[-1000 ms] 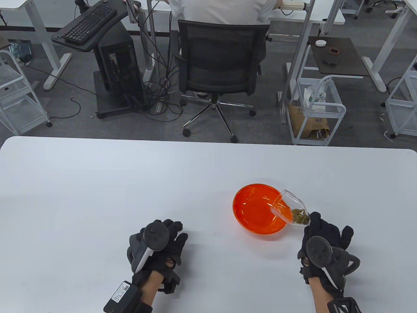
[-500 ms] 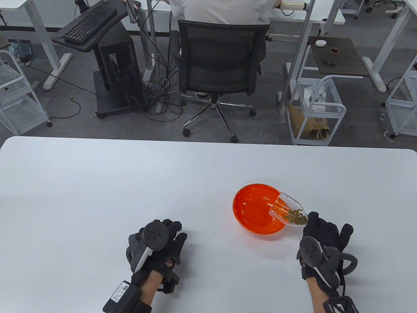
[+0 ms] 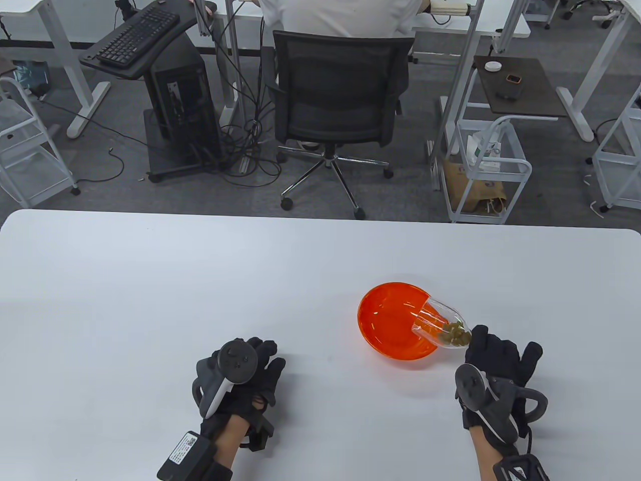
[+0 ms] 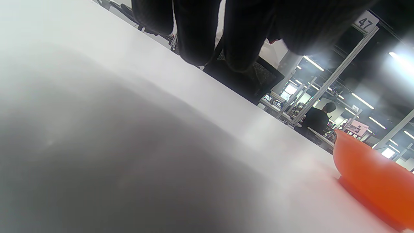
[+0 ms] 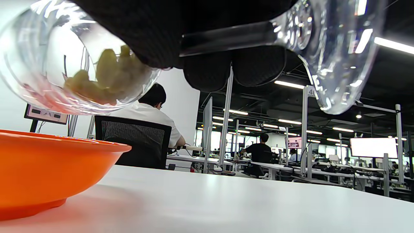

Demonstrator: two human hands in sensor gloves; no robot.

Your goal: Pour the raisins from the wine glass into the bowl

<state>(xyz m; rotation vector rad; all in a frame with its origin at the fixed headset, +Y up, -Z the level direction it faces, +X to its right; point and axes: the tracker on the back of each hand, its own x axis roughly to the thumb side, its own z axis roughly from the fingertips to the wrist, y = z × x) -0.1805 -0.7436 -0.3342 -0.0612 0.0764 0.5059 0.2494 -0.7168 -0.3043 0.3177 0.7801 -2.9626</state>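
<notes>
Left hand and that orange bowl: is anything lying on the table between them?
Nothing. In the table view, only bare white table separates the left hand from the orange bowl.

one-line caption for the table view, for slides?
Right hand tips wine glass of raisins over orange bowl.

- Bare table (image 3: 200,280) lies left of and beyond the orange bowl (image 3: 390,325).
- The tilted wine glass (image 3: 443,324) overhangs the bowl's right rim.
</notes>
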